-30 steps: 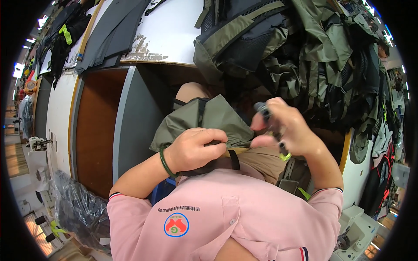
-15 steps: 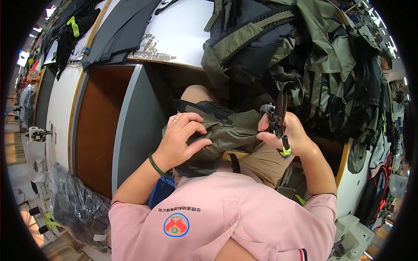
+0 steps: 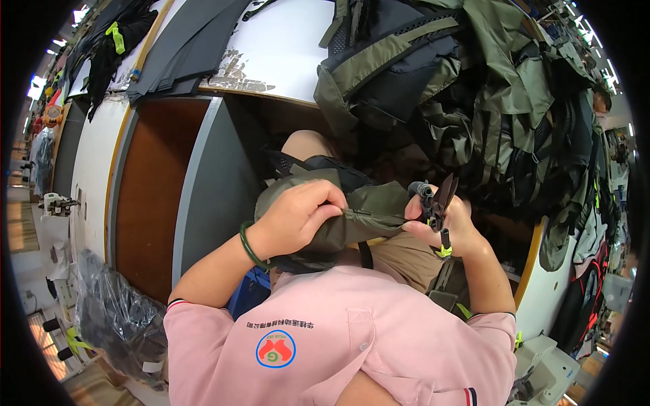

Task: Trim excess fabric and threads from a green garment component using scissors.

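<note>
Across my lap lies an olive-green fabric bag piece point(image 3: 369, 227) with black mesh parts. My left hand point(image 3: 301, 213), a green bangle on its wrist, is closed in a pinch on a seam of this fabric. My right hand point(image 3: 453, 227) is wrapped round a dark hand tool point(image 3: 428, 203) with a brown flat part and a neon-yellow tie; its exact kind I cannot make out. The thumb and finger of that hand also meet the right end of the fabric, which runs taut between both hands.
A heap of olive and black backpacks point(image 3: 487, 88) hangs over the white worktable point(image 3: 284, 47) ahead and right. Dark grey sheets point(image 3: 183, 47) lie on its left part. Below stand a grey panel point(image 3: 200, 196) and a brown compartment point(image 3: 159, 183). A plastic-wrapped bundle point(image 3: 112, 311) sits lower left.
My left hand has moved right along the fabric and gone from loosely spread fingers to a pinch on the seam. The fabric is straighter; my right hand has barely moved.
</note>
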The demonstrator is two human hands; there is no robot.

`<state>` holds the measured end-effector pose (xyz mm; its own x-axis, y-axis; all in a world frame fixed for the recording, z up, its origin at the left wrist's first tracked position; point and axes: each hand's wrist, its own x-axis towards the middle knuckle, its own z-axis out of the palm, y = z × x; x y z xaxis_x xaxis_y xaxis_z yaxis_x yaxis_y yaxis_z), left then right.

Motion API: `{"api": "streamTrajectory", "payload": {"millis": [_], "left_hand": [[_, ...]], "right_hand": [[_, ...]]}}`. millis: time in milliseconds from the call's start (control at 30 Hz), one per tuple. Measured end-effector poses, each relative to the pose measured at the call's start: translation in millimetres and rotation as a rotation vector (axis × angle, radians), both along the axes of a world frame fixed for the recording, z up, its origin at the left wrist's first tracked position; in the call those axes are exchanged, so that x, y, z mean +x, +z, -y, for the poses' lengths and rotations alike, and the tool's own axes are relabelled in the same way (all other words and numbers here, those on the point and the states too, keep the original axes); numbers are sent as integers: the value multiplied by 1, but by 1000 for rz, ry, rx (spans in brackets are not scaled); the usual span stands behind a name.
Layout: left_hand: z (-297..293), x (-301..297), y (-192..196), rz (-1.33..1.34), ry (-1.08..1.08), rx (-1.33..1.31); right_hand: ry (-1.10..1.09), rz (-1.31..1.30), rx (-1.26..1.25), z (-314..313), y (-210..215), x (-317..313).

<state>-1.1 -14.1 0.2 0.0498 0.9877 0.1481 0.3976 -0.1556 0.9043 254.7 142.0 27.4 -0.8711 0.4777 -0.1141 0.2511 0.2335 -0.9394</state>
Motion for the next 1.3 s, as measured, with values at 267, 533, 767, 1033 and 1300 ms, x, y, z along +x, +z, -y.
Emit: {"api": "streamTrajectory", "payload": {"millis": [267, 533, 767, 1033, 1300], "left_hand": [[0, 9, -6, 654, -235, -521], [0, 15, -14, 665, -133, -526], [-1, 16, -9, 719, -125, -594], [0, 17, -11, 679, -143, -531], [1, 18, -12, 641, -147, -487]], "right_hand": [[-18, -23, -118, 10, -18, 4], [228, 136, 547, -18, 13, 2], [313, 274, 730, -25, 25, 4], [349, 266, 715, -24, 18, 2], [391, 367, 728, -25, 19, 6]]}}
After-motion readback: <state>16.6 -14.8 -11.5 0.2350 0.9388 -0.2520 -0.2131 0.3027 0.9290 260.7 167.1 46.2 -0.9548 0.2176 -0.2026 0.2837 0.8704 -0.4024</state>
